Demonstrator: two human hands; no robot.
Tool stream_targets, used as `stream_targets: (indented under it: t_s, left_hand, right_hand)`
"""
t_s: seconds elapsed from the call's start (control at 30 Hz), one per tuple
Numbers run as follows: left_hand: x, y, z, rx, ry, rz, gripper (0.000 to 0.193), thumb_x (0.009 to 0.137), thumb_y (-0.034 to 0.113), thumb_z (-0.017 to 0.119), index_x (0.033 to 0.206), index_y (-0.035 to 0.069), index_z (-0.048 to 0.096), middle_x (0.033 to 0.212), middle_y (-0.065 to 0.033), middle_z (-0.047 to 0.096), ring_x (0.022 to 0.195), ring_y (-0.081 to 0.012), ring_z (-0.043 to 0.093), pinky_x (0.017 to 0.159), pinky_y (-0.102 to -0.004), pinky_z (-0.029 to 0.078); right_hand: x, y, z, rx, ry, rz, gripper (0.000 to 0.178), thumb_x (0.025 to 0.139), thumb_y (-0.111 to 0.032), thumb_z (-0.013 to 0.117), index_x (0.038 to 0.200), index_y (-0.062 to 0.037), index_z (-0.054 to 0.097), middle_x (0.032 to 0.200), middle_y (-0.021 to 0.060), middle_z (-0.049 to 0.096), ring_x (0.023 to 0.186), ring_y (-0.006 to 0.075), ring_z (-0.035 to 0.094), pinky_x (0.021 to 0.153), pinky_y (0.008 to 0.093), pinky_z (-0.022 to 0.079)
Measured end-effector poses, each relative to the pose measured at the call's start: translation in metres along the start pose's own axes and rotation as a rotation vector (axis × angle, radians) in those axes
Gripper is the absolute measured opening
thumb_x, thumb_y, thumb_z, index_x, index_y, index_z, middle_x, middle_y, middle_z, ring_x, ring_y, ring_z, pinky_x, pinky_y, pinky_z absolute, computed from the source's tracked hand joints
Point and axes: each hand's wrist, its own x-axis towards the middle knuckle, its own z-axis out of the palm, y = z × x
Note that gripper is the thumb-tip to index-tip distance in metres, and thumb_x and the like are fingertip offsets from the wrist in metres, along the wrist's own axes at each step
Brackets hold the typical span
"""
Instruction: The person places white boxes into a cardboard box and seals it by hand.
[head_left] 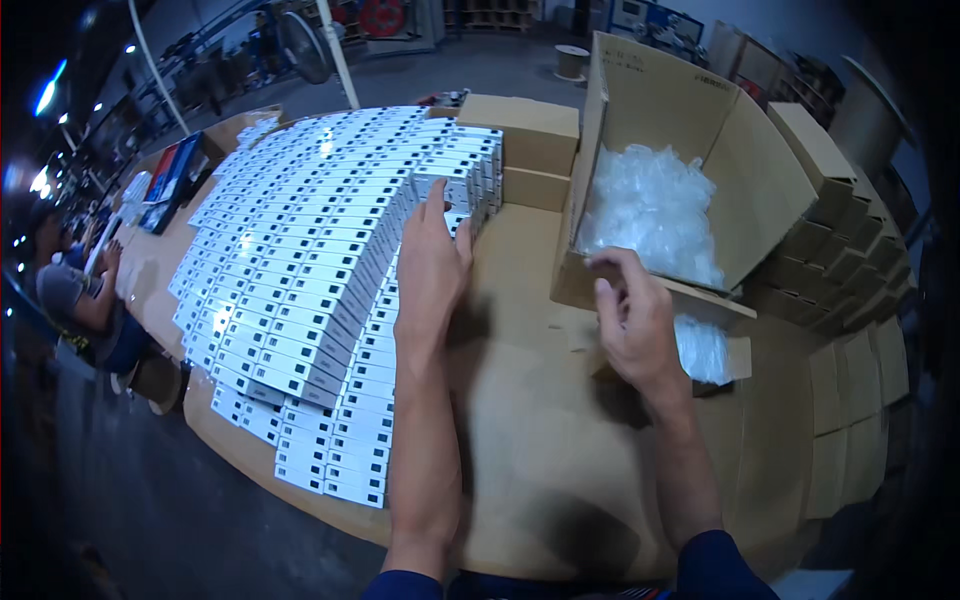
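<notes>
My left hand (432, 245) reaches over the near right side of a large stack of slim white boxes (300, 270) with small dark squares on their ends. Its fingers are stretched out and the thumb stands apart; I see nothing held, and whether the fingertips touch the boxes I cannot tell. In front of a big open carton (690, 90), my right hand (640, 325) hovers with loosely curled fingers, thumb and forefinger apart, nothing visible between them. Clear plastic pieces (650, 210) fill the carton's bottom. Beneath it, a smaller open cardboard box (739, 358) holds more clear plastic pieces (702, 350).
The brown tabletop (540, 450) curves toward me. Closed cardboard boxes (520, 125) stand behind the white stack; flattened or stacked cartons (830, 230) line the right. Another person (80, 290) works at the table's far left. Machinery and a cable spool (572, 62) stand beyond.
</notes>
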Motion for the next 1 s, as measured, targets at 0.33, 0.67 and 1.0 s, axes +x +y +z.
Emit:
stream_targets:
  t_s: [0.33, 0.67, 1.0]
  left_hand:
    - [0.059, -0.070, 0.060, 0.152, 0.087, 0.300, 0.046, 0.089, 0.002, 0.055, 0.134, -0.001, 0.052, 0.112, -0.0204, 0.063, 0.109, -0.0379, 0.061, 0.087, -0.0463, 0.053]
    - [0.050, -0.071, 0.052, 0.220, 0.180, 0.233, 0.035, 0.083, 0.001, 0.060, 0.115, 0.006, 0.071, 0.117, -0.0114, 0.065, 0.115, -0.0330, 0.058, 0.092, -0.0444, 0.049]
    - [-0.016, 0.012, -0.017, 0.057, 0.284, 0.029, 0.033, 0.075, -0.009, 0.073, 0.104, 0.005, 0.071, 0.122, -0.0140, 0.062, 0.116, -0.0342, 0.059, 0.099, -0.0435, 0.047]
  right_hand:
    - [0.158, 0.049, 0.132, -0.031, -0.176, -0.366, 0.049, 0.087, 0.006, 0.045, 0.135, 0.0000, 0.033, 0.116, 0.0398, 0.060, 0.110, 0.0548, 0.060, 0.097, 0.0561, 0.046]
    - [0.180, 0.050, 0.152, -0.190, -0.212, -0.430, 0.059, 0.081, 0.006, 0.057, 0.135, 0.0009, 0.031, 0.111, 0.0361, 0.064, 0.102, 0.0554, 0.063, 0.087, 0.0567, 0.052]
    - [0.110, 0.029, 0.117, 0.173, -0.075, -0.380, 0.052, 0.090, 0.002, 0.047, 0.141, -0.0008, 0.036, 0.126, 0.0308, 0.055, 0.103, 0.0411, 0.062, 0.095, 0.0481, 0.048]
